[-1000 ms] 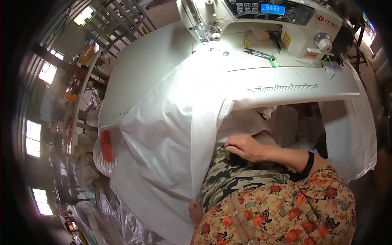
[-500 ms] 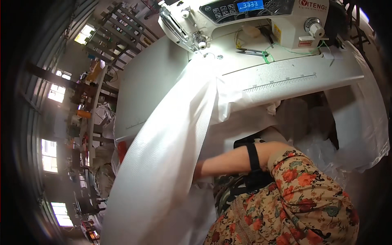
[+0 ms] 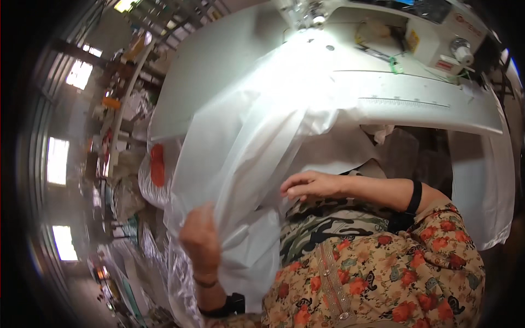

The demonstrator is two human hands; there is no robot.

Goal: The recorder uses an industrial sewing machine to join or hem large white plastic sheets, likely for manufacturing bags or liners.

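Observation:
A long white fabric sheet (image 3: 240, 142) hangs in folds from the sewing machine (image 3: 317, 16) over the table's front edge. My left hand (image 3: 199, 238), slightly blurred, is closed with its fingers at the lower part of the sheet and seems to pinch it. My right hand (image 3: 316, 185) is held over my lap, just right of the hanging folds. Its fingers are loosely bent and apart, with nothing seen in them. Under the bright lamp the needle area is washed out, and the sheet's far end is hard to make out.
A tool like thread snips (image 3: 374, 53) and a green thread bundle (image 3: 396, 65) lie on the pale machine table (image 3: 202, 60). White material (image 3: 481, 180) hangs at the right. A red object (image 3: 157, 165) and clear plastic lie at the left, before cluttered shelves.
My left hand has come into view at the sheet. My right hand has come out from behind the fabric, which now hangs looser and spread wider. The view has shifted, placing the machine higher and farther right.

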